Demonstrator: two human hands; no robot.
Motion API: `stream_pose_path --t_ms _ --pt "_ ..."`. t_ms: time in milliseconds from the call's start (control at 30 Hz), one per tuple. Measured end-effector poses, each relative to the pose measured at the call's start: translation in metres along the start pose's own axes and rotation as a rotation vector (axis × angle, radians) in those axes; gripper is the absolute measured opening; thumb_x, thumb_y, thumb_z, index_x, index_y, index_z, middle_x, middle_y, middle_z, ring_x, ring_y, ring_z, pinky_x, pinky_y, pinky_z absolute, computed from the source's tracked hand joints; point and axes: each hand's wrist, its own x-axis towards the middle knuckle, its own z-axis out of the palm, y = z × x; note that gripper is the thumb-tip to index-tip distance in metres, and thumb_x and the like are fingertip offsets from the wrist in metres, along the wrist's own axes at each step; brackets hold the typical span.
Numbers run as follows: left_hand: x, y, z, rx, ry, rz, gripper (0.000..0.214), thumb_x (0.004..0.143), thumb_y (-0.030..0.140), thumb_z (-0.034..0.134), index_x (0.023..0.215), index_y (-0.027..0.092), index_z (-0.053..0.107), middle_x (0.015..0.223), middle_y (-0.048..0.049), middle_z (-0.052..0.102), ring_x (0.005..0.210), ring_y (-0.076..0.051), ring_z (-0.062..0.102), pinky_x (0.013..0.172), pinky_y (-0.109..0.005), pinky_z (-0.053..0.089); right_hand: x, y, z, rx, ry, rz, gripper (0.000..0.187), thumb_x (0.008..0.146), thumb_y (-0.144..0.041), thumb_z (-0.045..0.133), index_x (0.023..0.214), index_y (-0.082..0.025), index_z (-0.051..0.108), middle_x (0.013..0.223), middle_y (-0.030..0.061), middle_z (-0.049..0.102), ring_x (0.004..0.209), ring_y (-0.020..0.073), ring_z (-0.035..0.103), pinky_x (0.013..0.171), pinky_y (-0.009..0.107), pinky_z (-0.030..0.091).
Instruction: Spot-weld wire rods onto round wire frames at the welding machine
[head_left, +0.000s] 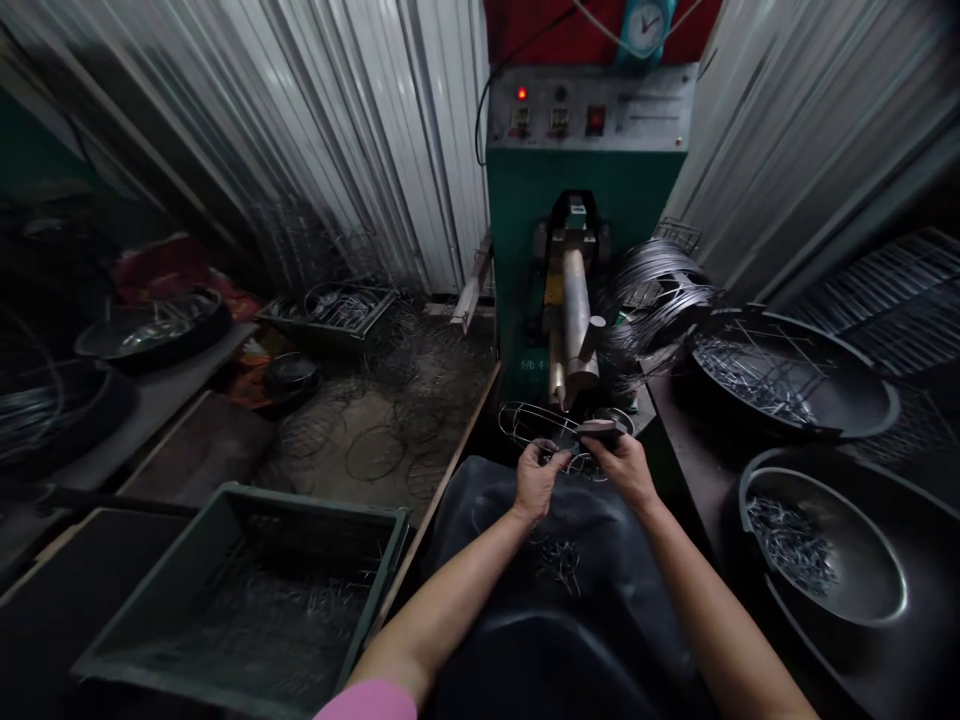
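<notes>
My left hand (537,478) and my right hand (624,466) are both closed on a round wire frame (541,424) held just below the welding machine's metal electrode arm (576,315). The left hand pinches the frame's near rim. My right hand grips its right side, with a dark block (598,430) at the fingertips. A few short wire pieces (559,560) lie on the dark apron (547,600) over my lap.
The green welding machine (585,200) stands straight ahead with a coil of wire (656,290) to its right. Two dark basins (795,375) (821,545) of short wires sit on the right. A green crate (247,590) sits low on the left, and wire rings (375,440) litter the floor.
</notes>
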Motion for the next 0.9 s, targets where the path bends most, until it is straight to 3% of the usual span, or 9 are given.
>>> stream_pose_path --t_ms 233,533,667,800,900 --pt "0.023 0.001 0.001 0.074 -0.014 0.078 0.022 0.06 0.025 0.073 0.071 0.016 0.056 0.064 0.0037 0.052 0.059 -0.008 0.044 0.061 -0.021 0.035 0.018 0.009 0.004 0.04 0.043 0.049 0.026 0.07 -0.04 0.068 0.086 -0.019 0.067 0.087 0.0046 0.069 0.085 0.021 0.062 0.083 0.039 0.047" --pt "0.028 0.009 0.007 -0.01 -0.02 -0.008 0.026 0.057 0.026 0.075 0.072 0.016 0.056 0.064 0.0036 0.053 0.06 -0.008 0.046 0.062 -0.021 0.037 0.029 0.001 0.009 0.04 0.06 0.021 0.022 0.07 -0.039 0.067 0.081 -0.019 0.067 0.081 0.0036 0.069 0.079 0.0202 0.063 0.077 0.036 0.049" --pt "0.024 0.016 0.009 -0.072 -0.019 -0.046 0.029 0.053 0.026 0.077 0.069 0.015 0.055 0.063 0.0038 0.053 0.059 -0.008 0.047 0.063 -0.022 0.038 0.021 0.01 0.005 0.102 0.07 0.055 0.022 0.071 -0.037 0.068 0.082 -0.019 0.067 0.085 0.005 0.07 0.084 0.0215 0.064 0.082 0.038 0.049" --pt "0.022 0.017 0.01 -0.094 -0.001 -0.056 0.031 0.051 0.027 0.079 0.067 0.015 0.055 0.062 0.0041 0.052 0.061 -0.008 0.048 0.063 -0.022 0.038 -0.002 0.037 -0.012 0.136 0.241 0.137 0.028 0.069 -0.039 0.069 0.087 -0.018 0.066 0.091 0.0068 0.071 0.089 0.0236 0.065 0.086 0.042 0.049" --pt "0.022 0.014 0.009 -0.143 -0.006 -0.084 0.035 0.048 0.027 0.08 0.068 0.015 0.055 0.063 0.0046 0.053 0.061 -0.007 0.048 0.064 -0.022 0.038 -0.014 0.049 -0.022 0.206 0.285 0.153 0.031 0.068 -0.04 0.069 0.09 -0.019 0.064 0.095 0.0074 0.071 0.092 0.0247 0.065 0.088 0.044 0.048"
